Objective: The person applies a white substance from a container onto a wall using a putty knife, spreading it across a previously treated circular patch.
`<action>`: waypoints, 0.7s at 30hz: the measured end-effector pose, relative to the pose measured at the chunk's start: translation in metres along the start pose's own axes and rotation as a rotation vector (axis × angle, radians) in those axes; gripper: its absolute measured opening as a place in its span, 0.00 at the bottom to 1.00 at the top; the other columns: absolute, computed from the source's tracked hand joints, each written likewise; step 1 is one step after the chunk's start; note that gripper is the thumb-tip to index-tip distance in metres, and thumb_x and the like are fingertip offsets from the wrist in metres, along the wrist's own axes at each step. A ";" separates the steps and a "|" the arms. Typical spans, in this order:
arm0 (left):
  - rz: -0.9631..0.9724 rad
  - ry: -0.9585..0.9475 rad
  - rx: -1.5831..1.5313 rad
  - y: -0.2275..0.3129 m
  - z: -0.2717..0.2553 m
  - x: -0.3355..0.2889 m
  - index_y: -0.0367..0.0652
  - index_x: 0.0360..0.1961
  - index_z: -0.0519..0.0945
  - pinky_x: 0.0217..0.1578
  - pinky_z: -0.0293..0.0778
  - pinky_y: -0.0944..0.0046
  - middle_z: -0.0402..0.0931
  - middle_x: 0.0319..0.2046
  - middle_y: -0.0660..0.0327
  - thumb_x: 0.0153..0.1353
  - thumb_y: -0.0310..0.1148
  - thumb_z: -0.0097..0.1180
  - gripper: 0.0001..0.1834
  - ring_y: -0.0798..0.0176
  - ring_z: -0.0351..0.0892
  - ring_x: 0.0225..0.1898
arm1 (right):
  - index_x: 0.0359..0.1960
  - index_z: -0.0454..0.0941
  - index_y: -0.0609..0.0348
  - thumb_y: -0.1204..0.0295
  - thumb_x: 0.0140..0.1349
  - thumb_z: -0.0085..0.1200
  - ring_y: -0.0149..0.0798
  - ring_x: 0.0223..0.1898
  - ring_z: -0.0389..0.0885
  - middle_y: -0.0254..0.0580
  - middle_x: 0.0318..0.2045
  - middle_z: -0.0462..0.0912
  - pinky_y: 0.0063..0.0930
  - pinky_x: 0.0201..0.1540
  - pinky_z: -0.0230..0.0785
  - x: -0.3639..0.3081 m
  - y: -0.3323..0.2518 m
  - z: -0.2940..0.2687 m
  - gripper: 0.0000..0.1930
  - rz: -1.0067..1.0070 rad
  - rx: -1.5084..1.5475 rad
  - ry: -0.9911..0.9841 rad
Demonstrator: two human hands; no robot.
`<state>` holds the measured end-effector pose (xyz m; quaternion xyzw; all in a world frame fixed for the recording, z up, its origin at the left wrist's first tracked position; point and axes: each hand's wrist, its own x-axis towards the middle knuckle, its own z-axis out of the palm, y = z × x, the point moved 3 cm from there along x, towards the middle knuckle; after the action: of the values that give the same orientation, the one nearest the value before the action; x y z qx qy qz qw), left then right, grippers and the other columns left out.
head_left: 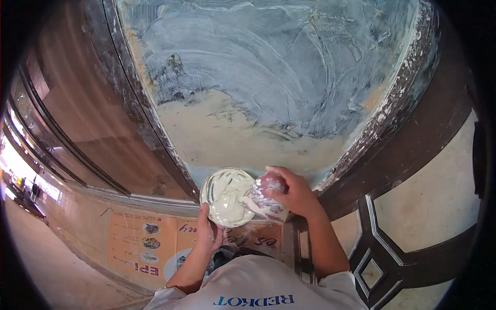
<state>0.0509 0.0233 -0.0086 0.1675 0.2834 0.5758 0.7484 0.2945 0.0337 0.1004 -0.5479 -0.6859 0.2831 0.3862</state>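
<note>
A round, shallow tub [227, 181] of off-white paste [227, 199] is held up in front of my body. My left hand [208, 233] supports it from below, thumb on the near left rim. My right hand [297, 194] grips a dark red hand tool [266, 192] smeared with white paste; its exact kind is hard to make out. The tool's left edge lies at the tub's right rim. Beyond both hands rises a large panel [289, 72], streaked blue-grey above and beige in its lower part.
Dark, paint-flecked frame edges [390, 98] border the panel. Brown glossy panelling [82, 93] stands at the left. An orange printed sheet [165, 232] lies below me on the left. Dark crossing bars [385, 243] around pale sections are at the right.
</note>
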 end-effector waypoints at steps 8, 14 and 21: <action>-0.009 -0.028 0.032 -0.005 0.003 -0.004 0.39 0.67 0.60 0.62 0.70 0.54 0.68 0.63 0.53 0.73 0.51 0.38 0.31 0.55 0.71 0.62 | 0.57 0.74 0.51 0.60 0.55 0.64 0.53 0.43 0.82 0.51 0.43 0.83 0.41 0.46 0.73 0.025 -0.017 -0.004 0.27 -0.071 -0.190 0.023; -0.022 -0.003 0.093 0.006 -0.004 -0.004 0.39 0.68 0.59 0.60 0.71 0.53 0.68 0.64 0.52 0.73 0.52 0.39 0.33 0.54 0.72 0.61 | 0.56 0.75 0.50 0.58 0.56 0.62 0.52 0.45 0.82 0.49 0.44 0.83 0.42 0.49 0.72 0.034 -0.022 0.014 0.26 -0.077 -0.300 0.038; -0.018 -0.128 0.089 0.034 -0.003 0.000 0.38 0.69 0.59 0.64 0.67 0.52 0.65 0.65 0.51 0.73 0.53 0.40 0.34 0.54 0.68 0.65 | 0.56 0.76 0.55 0.62 0.54 0.65 0.50 0.38 0.83 0.51 0.39 0.84 0.36 0.42 0.75 0.049 -0.031 0.040 0.27 -0.274 -0.350 0.057</action>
<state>0.0228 0.0326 0.0085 0.2344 0.2619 0.5438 0.7620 0.2393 0.0751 0.1149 -0.5160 -0.7815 0.0892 0.3393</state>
